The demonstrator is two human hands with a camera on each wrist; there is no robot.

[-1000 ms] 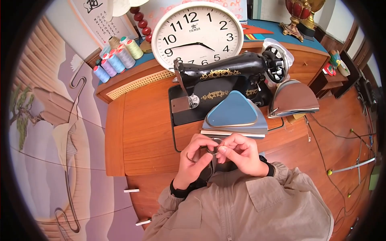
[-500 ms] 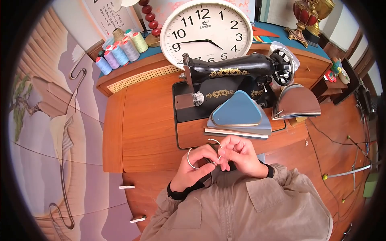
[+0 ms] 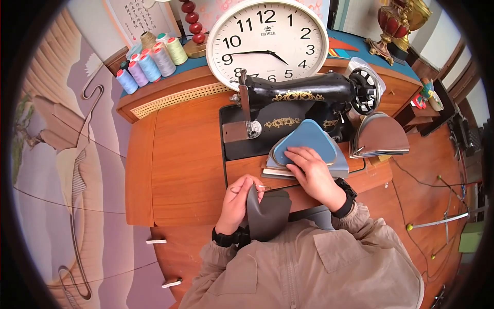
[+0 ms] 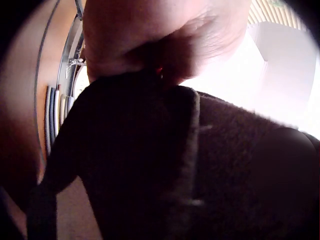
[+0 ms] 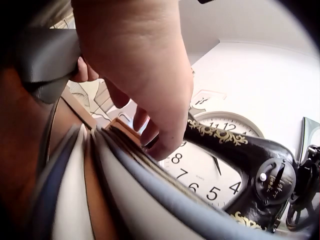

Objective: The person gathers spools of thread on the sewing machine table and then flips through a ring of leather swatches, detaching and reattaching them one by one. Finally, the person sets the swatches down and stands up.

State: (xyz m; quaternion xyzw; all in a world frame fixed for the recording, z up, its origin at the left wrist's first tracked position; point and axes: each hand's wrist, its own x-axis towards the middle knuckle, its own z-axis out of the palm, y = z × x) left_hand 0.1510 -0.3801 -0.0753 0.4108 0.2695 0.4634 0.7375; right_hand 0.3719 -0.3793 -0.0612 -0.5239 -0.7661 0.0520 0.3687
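In the head view my left hand (image 3: 236, 203) pinches a dark grey leather-like piece (image 3: 270, 213) by its upper edge, and the piece hangs folded over my lap. A thin pale cord-like strip (image 3: 263, 187) sticks out by those fingertips. The left wrist view shows the dark, fuzzy side of the piece (image 4: 150, 160) close up. My right hand (image 3: 316, 175) rests on a blue rounded-triangle piece (image 3: 309, 139), fingers laid over its lower part. That piece tops a stack of flat sheets (image 3: 339, 165). Seen from the right wrist, the fingertips touch the stack's top edge (image 5: 135, 150).
A black sewing machine (image 3: 309, 90) stands behind the stack on the wooden table (image 3: 180, 165). Brown semicircular pieces (image 3: 383, 134) are piled at the right. Behind are a large wall clock (image 3: 267, 38) and several thread spools (image 3: 149, 67). Cables (image 3: 417, 221) run over the floor.
My hands have parted. The right one has moved up and right onto the blue piece, while the left keeps hold near my lap. The grey piece now shows, and the pale curved cord is mostly hidden.
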